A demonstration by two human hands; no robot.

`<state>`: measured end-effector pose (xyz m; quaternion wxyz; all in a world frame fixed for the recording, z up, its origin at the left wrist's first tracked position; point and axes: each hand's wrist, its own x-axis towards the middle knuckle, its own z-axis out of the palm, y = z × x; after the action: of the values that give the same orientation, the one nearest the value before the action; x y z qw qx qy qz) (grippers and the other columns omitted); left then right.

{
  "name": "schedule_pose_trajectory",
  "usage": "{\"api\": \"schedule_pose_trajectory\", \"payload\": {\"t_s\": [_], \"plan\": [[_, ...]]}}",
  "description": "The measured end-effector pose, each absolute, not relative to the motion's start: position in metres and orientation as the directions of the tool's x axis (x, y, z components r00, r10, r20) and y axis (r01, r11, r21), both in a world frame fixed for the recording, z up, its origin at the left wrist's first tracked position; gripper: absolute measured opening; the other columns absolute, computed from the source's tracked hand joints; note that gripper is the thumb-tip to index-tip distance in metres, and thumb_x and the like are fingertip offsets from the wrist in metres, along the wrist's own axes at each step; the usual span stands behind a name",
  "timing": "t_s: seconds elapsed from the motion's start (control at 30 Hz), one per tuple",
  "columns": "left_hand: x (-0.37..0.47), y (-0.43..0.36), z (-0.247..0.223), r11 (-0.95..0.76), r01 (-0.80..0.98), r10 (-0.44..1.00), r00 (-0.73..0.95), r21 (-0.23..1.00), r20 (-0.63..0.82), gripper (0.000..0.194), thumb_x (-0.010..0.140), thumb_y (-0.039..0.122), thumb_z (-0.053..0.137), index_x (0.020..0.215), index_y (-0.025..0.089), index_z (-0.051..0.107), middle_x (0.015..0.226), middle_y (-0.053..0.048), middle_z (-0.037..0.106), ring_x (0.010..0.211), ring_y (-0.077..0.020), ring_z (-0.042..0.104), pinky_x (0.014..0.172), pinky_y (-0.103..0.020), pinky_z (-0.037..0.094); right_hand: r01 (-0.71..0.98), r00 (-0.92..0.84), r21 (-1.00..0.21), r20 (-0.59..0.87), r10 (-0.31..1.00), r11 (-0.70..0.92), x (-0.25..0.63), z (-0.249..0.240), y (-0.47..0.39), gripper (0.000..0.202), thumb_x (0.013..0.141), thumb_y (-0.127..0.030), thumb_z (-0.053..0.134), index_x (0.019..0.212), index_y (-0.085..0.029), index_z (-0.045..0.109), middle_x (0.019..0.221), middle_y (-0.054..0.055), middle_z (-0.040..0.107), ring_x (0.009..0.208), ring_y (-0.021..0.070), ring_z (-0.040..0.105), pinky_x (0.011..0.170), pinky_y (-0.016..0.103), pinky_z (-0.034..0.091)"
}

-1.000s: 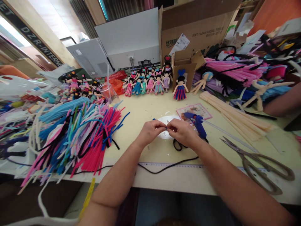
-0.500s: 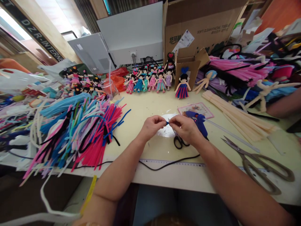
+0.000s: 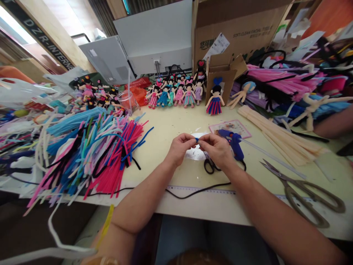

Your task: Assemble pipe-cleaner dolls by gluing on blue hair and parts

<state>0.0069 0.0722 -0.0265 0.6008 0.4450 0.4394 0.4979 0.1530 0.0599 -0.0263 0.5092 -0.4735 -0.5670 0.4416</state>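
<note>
My left hand (image 3: pixel 180 147) and my right hand (image 3: pixel 216 148) meet over the middle of the table, fingertips pinched on a short piece of blue pipe cleaner (image 3: pixel 196 140). Most of the piece is hidden by the fingers. Beneath them lies a shiny clear sheet (image 3: pixel 194 154) on the table. Small black-handled scissors (image 3: pixel 209 166) rest partly under my right hand. Just to its right lies a blue glue gun (image 3: pixel 234 142) with a clear glue stick (image 3: pixel 271 158) out of its back.
Big scissors (image 3: pixel 300 187) lie at the right by a bundle of beige pipe cleaners (image 3: pixel 284 136). Coloured pipe cleaners (image 3: pixel 93 154) heap up at the left. Finished dolls (image 3: pixel 176 94) line the back before a cardboard box (image 3: pixel 237 33). A black cord (image 3: pixel 190 195) crosses the front.
Both hands stay pinched together over the same spot. The fingertips have shifted slightly upward, and a little more of the blue piece shows between them.
</note>
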Motion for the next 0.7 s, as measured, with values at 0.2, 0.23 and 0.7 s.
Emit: {"api": "schedule_pose_trajectory", "payload": {"t_s": [0.2,0.23,0.7], "plan": [[0.007,0.072,-0.026,0.029,-0.136,0.993,0.118,0.99,-0.013,0.017,0.064,0.025,0.072,0.071,0.014,0.063,0.061,0.001,0.062,0.059,-0.0102,0.059,0.063,-0.025,0.046,0.271,-0.049,-0.93,0.243,0.969,0.247,0.156,-0.026,0.061,0.011,0.075,-0.028,0.06,0.072,-0.018,0.062,0.065,0.001,0.062,0.059,0.0133,0.054,0.056,0.026,0.041],[0.007,0.071,-0.025,0.032,-0.121,0.991,0.133,0.992,-0.016,0.017,0.064,0.025,0.072,0.073,0.014,0.063,0.062,0.001,0.063,0.06,-0.0106,0.059,0.063,-0.025,0.047,0.323,-0.055,-0.906,0.27,0.961,0.273,0.157,-0.025,0.061,0.01,0.076,-0.027,0.059,0.072,-0.018,0.062,0.065,0.001,0.062,0.06,0.0134,0.054,0.057,0.026,0.041],[-0.012,0.072,-0.021,-0.463,0.631,0.885,0.36,0.623,0.294,0.011,0.081,0.025,0.06,0.081,0.022,0.07,0.079,0.0,0.07,0.072,-0.0135,0.059,0.072,-0.026,0.042,0.659,-0.367,-0.49,0.452,0.813,0.57,0.166,-0.027,0.06,0.014,0.085,-0.016,0.051,0.08,-0.019,0.064,0.08,0.004,0.065,0.076,0.0168,0.059,0.068,0.027,0.039]]}}
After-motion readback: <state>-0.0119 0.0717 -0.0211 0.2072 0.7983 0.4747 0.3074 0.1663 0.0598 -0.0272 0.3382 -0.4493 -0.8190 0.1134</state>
